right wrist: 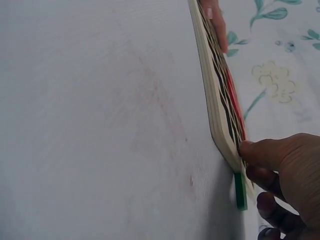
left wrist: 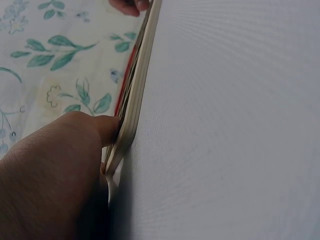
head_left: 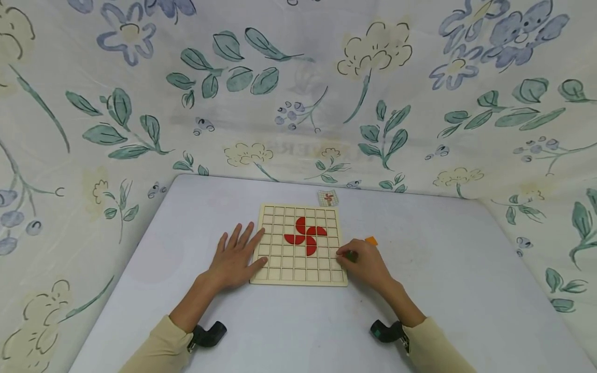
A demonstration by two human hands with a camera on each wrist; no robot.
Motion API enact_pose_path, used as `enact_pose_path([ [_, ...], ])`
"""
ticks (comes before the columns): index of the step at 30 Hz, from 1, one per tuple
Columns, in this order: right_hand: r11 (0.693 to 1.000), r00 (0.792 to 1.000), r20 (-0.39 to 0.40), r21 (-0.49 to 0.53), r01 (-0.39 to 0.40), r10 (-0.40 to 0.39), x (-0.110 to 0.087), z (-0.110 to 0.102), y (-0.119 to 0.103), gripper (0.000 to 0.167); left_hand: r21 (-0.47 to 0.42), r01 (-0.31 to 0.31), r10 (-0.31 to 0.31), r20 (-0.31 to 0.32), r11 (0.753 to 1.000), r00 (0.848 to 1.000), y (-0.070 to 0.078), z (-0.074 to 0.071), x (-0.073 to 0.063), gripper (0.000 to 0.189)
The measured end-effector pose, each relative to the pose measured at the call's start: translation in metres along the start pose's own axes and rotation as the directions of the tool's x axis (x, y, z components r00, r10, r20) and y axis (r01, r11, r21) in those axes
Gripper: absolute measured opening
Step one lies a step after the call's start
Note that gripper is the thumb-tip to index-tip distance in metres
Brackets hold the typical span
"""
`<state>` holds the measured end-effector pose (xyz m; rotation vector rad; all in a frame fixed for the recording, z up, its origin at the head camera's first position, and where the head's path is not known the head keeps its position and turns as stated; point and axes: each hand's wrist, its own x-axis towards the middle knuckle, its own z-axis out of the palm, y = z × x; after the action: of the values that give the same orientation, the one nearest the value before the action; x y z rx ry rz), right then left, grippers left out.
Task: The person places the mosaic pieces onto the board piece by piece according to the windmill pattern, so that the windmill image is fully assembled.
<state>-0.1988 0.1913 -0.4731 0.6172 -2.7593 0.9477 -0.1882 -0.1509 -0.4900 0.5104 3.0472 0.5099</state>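
A pale wooden board (head_left: 280, 269) marked with a square grid lies on the white table. Red petal-shaped pieces (head_left: 294, 239) form a pinwheel on it. My left hand (head_left: 235, 259) lies with spread fingers along the board's left side, its thumb over the lower left part. At the opposite edge is my right hand (head_left: 366, 261), fingers bent, thumb and index tips close together at the rim. A green piece (right wrist: 241, 192) shows below those fingers, beside the board. I cannot tell whether the right fingertips pinch anything.
Behind the board's far right corner lies a small card (head_left: 328, 198) with a red pinwheel picture on a grid. An orange piece (head_left: 371, 241) shows just beyond the right hand. Flower-printed cloth (head_left: 298, 103) hangs around the table's far edge and sides.
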Motion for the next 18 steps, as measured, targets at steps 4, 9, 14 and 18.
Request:
enact_pose_path([
  [4,1.000,1.000,-0.003,-0.008,0.020,-0.020,-0.006,-0.006,0.007,0.012,0.005,0.002,-0.002,0.004,1.000,1.000,0.000,0.001,0.001,0.073],
  [9,0.999,0.999,-0.014,-0.028,0.037,-0.038,-0.011,-0.013,0.012,0.016,-0.002,0.002,-0.002,-0.002,1.000,1.000,0.001,0.000,0.000,0.074],
  [14,0.996,0.999,-0.001,-0.084,0.042,-0.042,-0.014,-0.017,0.018,0.015,-0.006,-0.001,0.001,-0.007,1.000,1.000,0.001,0.000,0.001,0.073],
  [18,0.991,1.000,0.015,-0.129,0.023,-0.021,-0.017,-0.019,0.022,0.016,-0.010,-0.003,0.003,-0.009,1.000,1.000,0.000,0.000,0.001,0.073],
])
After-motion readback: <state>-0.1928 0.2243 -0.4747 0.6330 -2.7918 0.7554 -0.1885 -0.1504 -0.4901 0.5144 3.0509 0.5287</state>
